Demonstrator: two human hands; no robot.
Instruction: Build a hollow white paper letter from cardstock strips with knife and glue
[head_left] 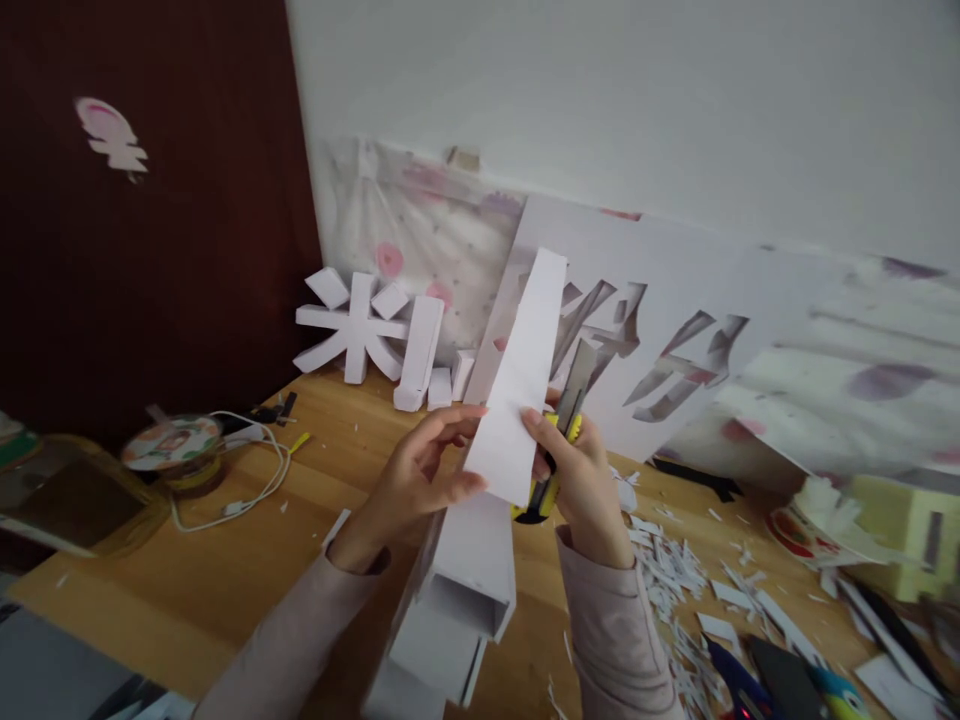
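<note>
A long, tapering piece of white board [517, 390] stands tilted up in front of me. My left hand [431, 460] grips its left edge, thumb low and fingers curled at the side. My right hand [581, 470] is closed around a yellow and black utility knife [551, 480], its blade extended upward, while the thumb presses on the white board's right side. Below my hands is a hollow white board form [474, 545], its open end facing me. Whether the held piece is joined to this form, I cannot tell.
White block characters [360, 325] stand at the back left. A white panel with cut-out characters [675, 260] leans against the wall. Paper scraps [675, 580] litter the right, near a bowl [817, 530] and a dark blue tool [739, 675]. At left are a tape roll [180, 450] and white cable [259, 500].
</note>
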